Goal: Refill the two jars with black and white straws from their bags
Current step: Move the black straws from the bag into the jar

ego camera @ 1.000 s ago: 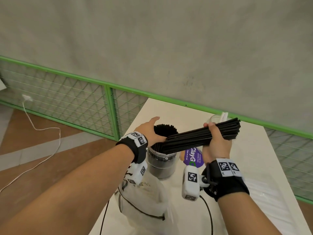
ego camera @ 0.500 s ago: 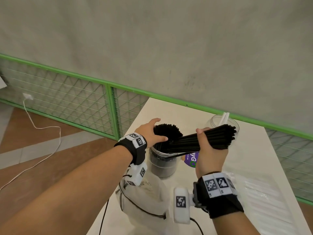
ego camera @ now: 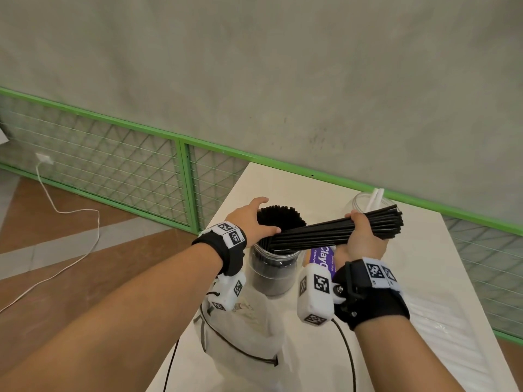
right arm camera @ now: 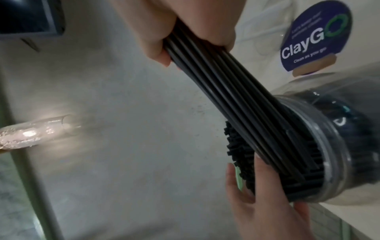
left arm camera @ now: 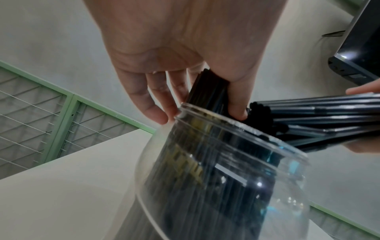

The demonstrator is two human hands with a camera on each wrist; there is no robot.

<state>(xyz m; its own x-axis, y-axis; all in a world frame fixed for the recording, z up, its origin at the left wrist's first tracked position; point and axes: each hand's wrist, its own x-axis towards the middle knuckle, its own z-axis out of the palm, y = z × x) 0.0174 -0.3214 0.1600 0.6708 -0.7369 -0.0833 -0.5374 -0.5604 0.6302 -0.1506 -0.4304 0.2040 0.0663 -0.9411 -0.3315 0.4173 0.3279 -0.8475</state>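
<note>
On the white desk (ego camera: 467, 292), the left hand (ego camera: 249, 222) curls around the black straws standing in the clear plastic jar (ego camera: 273, 274), pressing them aside; this jar looks nearly full. The right hand (ego camera: 360, 240) is clamped on a bundle of long black straws (ego camera: 334, 230), its lower end at the jar's mouth, not yet dropped in. Behind it, the second clear jar (ego camera: 360, 200) shows only a couple of white straws (ego camera: 375, 198), so that refill seems still ahead. A purple round label (right arm camera: 314, 35) reads "ClayGo", "Clean as you go".
</note>
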